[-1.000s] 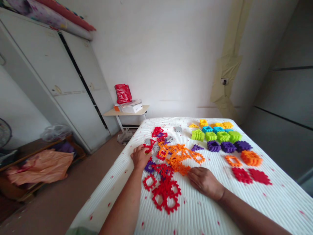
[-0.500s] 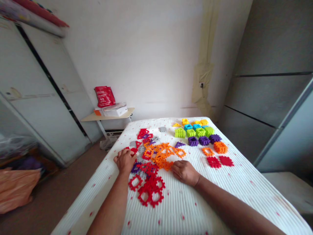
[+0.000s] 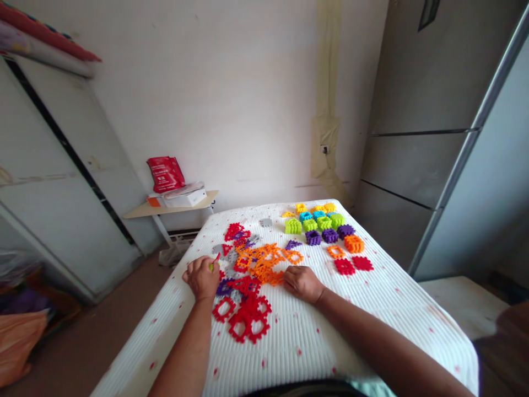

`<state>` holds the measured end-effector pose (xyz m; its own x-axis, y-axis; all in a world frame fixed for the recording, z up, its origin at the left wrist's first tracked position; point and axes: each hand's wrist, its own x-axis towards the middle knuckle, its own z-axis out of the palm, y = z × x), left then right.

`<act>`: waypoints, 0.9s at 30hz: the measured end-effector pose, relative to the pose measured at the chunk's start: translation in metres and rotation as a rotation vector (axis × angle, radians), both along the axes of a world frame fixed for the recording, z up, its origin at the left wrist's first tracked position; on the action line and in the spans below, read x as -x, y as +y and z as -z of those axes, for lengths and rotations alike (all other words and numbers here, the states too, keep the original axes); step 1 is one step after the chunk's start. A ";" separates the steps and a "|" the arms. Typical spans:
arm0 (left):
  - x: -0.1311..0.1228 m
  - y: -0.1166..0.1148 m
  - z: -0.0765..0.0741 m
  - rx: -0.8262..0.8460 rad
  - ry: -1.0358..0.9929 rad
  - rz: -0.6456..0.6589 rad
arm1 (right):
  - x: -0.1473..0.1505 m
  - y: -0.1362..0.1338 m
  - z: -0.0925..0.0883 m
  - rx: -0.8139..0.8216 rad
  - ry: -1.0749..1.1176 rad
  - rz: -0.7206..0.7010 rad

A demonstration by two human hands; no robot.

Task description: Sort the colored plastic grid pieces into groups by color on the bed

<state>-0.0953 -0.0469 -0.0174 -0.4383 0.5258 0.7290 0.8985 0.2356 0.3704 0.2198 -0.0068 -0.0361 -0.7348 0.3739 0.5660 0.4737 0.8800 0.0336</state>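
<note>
My left hand [image 3: 202,277] is at the left edge of a loose heap, its fingers closed on a red interlocking plastic piece [image 3: 217,257] that sticks up past the fingertips. A bit of yellow-green [image 3: 212,267] shows beside the fingers. My right hand [image 3: 303,283] rests on the cover with curled fingers, touching the near right edge of the orange interlocking pieces [image 3: 264,266]; whatever is under its fingertips is hidden. Between the hands lie red notched frames [image 3: 250,317], purple pieces [image 3: 225,287] and grey ones [image 3: 231,257], partly overlapping.
Sorted stacks stand at the far right: yellow [image 3: 329,207], blue [image 3: 306,216], green [image 3: 293,226], purple [image 3: 313,237] and orange [image 3: 354,243]. Red squares [image 3: 362,263] lie nearer. The white ribbed cover [image 3: 289,347] spreads beneath everything. A side table [image 3: 210,199] stands back left, a refrigerator [image 3: 405,171] right.
My left hand has lifted slightly, and a red piece and a yellow-green bit now show at its fingers. My right hand stays beside the orange pieces. The view has turned rightward.
</note>
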 end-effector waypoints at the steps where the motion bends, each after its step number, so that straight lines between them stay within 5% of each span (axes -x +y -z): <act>1: 0.000 -0.002 -0.002 -0.062 -0.048 0.032 | -0.001 0.001 0.000 0.013 0.012 0.006; 7: -0.035 -0.016 -0.010 -0.345 -0.560 0.181 | -0.009 0.003 -0.004 0.126 0.149 0.092; 12: -0.102 -0.024 -0.003 -0.241 -1.096 0.557 | -0.013 0.000 -0.008 0.302 0.284 0.136; 18: -0.146 -0.020 -0.007 -0.163 -1.213 0.763 | -0.013 -0.010 -0.011 0.445 0.405 0.095; 27: -0.154 -0.023 -0.005 -0.045 -1.092 0.895 | 0.000 -0.013 -0.013 0.443 0.473 0.012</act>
